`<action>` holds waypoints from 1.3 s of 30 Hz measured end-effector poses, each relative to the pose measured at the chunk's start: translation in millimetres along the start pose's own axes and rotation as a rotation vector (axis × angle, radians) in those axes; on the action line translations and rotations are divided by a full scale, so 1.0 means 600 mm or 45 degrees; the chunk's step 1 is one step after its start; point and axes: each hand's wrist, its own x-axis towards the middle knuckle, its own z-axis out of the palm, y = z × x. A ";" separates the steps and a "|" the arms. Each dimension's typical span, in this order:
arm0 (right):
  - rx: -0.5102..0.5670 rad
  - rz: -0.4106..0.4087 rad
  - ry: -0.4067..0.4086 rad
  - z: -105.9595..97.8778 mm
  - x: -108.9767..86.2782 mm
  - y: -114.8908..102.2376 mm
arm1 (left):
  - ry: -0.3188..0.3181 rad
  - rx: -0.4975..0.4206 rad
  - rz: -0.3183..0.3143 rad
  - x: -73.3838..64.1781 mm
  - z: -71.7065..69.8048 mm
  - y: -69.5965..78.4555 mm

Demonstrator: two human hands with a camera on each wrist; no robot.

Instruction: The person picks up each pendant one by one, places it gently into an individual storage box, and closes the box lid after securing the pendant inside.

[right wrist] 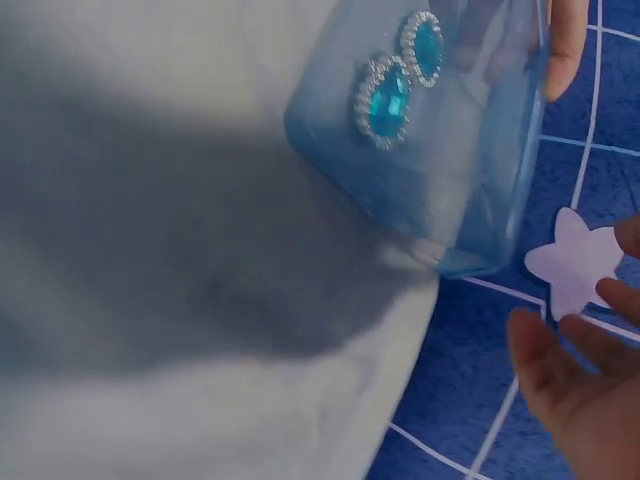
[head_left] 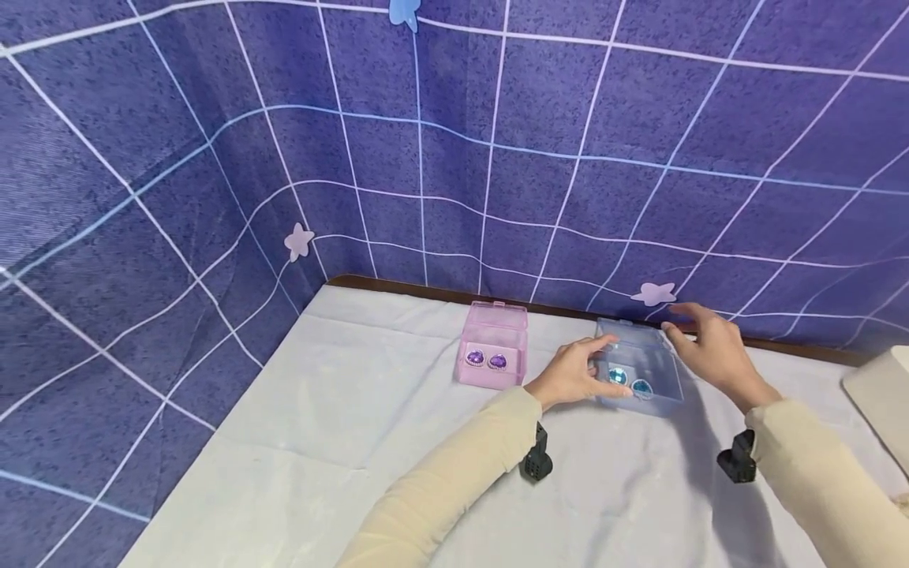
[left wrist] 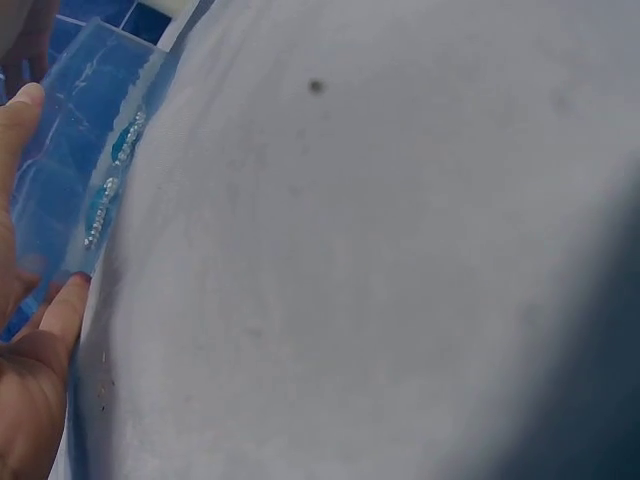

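A clear blue plastic box (head_left: pixel 656 364) lies at the back of the table with its lid raised. Inside are two turquoise jewels (head_left: pixel 618 376) edged with small clear stones, sharp in the right wrist view. My left hand (head_left: pixel 570 375) grips the box at its left side, thumb along the front and fingers at the lid side. Beside the lid's right edge hovers my right hand (head_left: pixel 713 353), fingers loosely bent and nothing in them; the right wrist view has this hand (right wrist: pixel 590 400) apart from the box.
Left of the blue box stands an open pink box (head_left: pixel 490 379) holding two purple jewels (head_left: pixel 475 358). A purple gridded curtain (head_left: pixel 440 181) with star shapes hangs behind the white-covered table (head_left: pixel 319 442). At the right edge is a cream-coloured object (head_left: pixel 877 394).
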 end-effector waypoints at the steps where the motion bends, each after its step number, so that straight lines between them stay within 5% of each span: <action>1: 0.013 0.045 -0.016 0.003 -0.001 0.002 | -0.002 -0.006 0.001 0.000 0.001 0.000; 9: 0.181 0.420 -0.167 0.037 0.002 0.013 | -0.001 -0.026 -0.013 0.002 0.005 -0.001; 16: 0.594 0.637 -0.168 0.056 0.012 0.006 | -0.003 -0.122 -0.070 -0.003 0.007 0.005; 31: 1.236 0.805 -0.013 0.030 0.014 -0.013 | 0.043 -0.184 -0.119 -0.003 0.012 0.005; 36: 1.273 0.840 0.047 0.021 0.017 -0.022 | 0.040 -0.182 -0.104 0.000 0.008 0.004; 39: 1.315 0.792 0.000 0.017 0.016 -0.020 | 0.040 -0.190 -0.112 0.000 0.008 0.004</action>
